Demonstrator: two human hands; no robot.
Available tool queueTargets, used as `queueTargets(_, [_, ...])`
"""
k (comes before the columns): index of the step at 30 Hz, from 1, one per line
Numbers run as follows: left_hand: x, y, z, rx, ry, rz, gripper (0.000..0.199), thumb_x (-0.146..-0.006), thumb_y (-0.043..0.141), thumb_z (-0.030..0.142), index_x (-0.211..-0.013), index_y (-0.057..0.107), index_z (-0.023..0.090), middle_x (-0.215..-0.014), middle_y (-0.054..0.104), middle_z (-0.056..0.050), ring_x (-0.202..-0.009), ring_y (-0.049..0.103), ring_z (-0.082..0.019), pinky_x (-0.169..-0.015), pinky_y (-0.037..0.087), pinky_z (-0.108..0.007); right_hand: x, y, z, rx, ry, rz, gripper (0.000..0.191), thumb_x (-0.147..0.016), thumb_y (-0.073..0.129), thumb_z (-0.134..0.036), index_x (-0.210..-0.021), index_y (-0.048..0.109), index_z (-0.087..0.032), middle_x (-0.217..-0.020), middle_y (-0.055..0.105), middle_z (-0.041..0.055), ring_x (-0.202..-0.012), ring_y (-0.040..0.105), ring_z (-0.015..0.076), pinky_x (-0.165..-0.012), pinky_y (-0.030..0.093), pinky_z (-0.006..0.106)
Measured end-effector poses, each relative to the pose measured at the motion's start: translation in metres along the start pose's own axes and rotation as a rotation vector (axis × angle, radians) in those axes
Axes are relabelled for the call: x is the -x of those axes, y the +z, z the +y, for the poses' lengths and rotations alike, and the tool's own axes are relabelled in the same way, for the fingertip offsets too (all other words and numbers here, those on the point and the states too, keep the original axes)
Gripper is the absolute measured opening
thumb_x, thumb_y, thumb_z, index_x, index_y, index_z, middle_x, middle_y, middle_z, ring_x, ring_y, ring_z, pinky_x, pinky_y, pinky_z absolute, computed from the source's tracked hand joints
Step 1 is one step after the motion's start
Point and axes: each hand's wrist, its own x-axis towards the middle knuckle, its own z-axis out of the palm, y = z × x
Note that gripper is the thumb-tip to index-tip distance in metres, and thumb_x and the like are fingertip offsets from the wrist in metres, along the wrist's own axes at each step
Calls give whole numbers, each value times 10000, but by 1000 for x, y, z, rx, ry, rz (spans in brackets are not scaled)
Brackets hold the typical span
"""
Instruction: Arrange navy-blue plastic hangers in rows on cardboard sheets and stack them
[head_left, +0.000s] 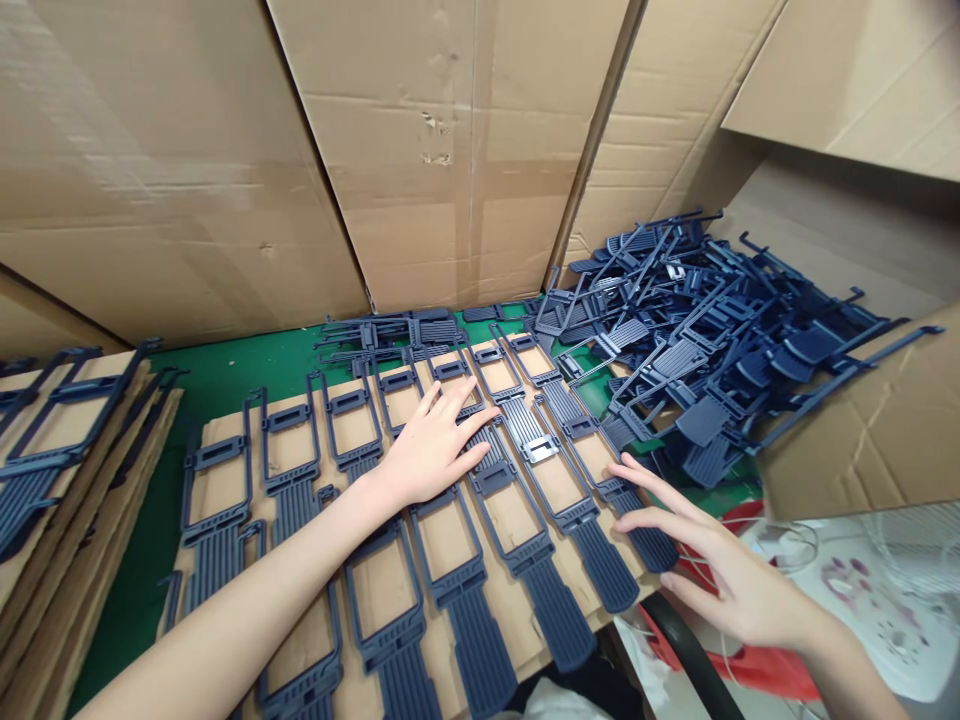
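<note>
Dark blue plastic frames with ribbed paddle ends lie in two rows on a cardboard sheet (525, 607). My left hand (435, 440) rests spread over the middle of the rows, its fingertips on the upper frames. At the right end of the near row, my right hand (697, 560) has its fingers apart and touches a ribbed plastic frame (643, 530). Neither hand is wrapped round anything. My left forearm crosses over several frames and hides parts of them.
A tangled heap of similar frames (697, 320) spills from a cardboard box (862, 420) at right. Stacked cardboard sheets (97, 540) carrying frames stand at left. Large cartons (450, 150) wall off the back of the green table (217, 365). A white fan (885, 610) is at lower right.
</note>
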Motion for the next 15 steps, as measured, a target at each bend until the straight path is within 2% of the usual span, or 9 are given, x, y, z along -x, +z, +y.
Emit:
queueTargets(6, [0, -1, 0, 10, -4, -8, 437, -980, 370, 397, -1377, 457, 235, -1508, 300, -135, -1417, 231, -285, -1147, 132, -545, -3, 2, 0, 5, -10, 5, 445, -807, 562, -145, -1237, 556, -262, -1556, 216, 62, -1417, 176, 320, -1095, 294, 532])
queueTargets(10, [1, -1, 1, 17, -13, -14, 441, -979, 374, 403, -1378, 459, 235, -1512, 294, -136, -1421, 224, -285, -1148, 134, -541, 3, -12, -1, 50, 24, 72, 425, -847, 569, -226, -1268, 563, -288, -1538, 269, 56, -1398, 238, 324, -1074, 331, 531])
queueTargets(13, [1, -1, 1, 18, -13, -9, 437, -977, 382, 401, -1373, 466, 235, -1512, 293, -140, -1421, 224, -289, -1146, 137, -545, 23, -27, -4, 57, -16, 106, 405, -848, 574, -250, -1245, 589, -327, -1431, 457, 61, -1299, 437, 302, -1004, 462, 462])
queueTargets(15, [2, 0, 1, 19, -12, -5, 439, -979, 377, 402, -1373, 466, 230, -1517, 282, -147, -1421, 224, -293, -1145, 139, -545, 40, -28, -6, -13, -97, 131, 268, -856, 550, -331, -1090, 672, -375, -1166, 666, 45, -1120, 604, 277, -872, 572, 390])
